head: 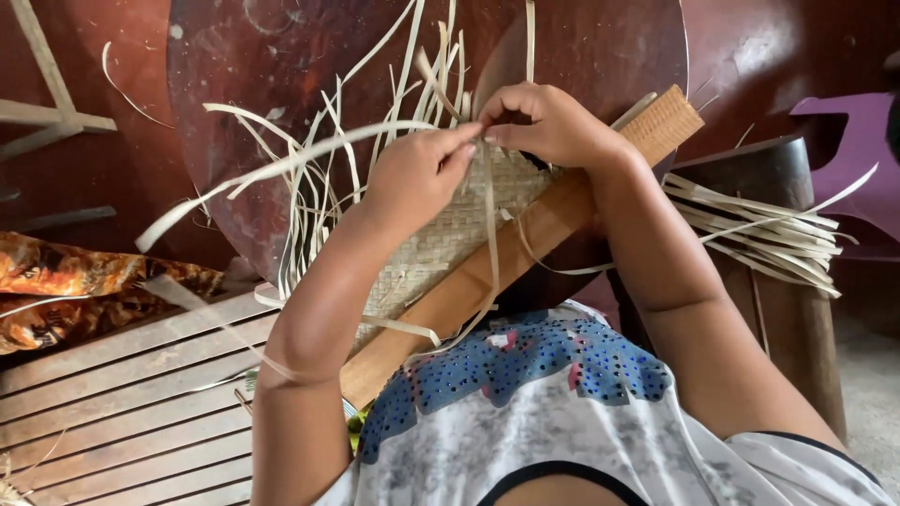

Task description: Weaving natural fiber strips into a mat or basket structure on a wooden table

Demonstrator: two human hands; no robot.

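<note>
A pale woven mat [448, 234] of flat straw strips lies across a wooden board [525, 244] that slants from lower left to upper right. Many loose strip ends [319, 159] fan out from its upper left edge. My left hand [417, 173] rests on the weave and pinches a strip between thumb and fingers. My right hand [544, 122] meets it from the right, fingertips closed on a strip at the same spot on the mat's upper edge.
A round dark red tabletop [244, 66] lies under the work. A bundle of spare strips [759, 230] rests on a dark wooden stand at right. A slatted bench [122, 394] and patterned cloth [66, 281] are at lower left, a purple chair [858, 159] at far right.
</note>
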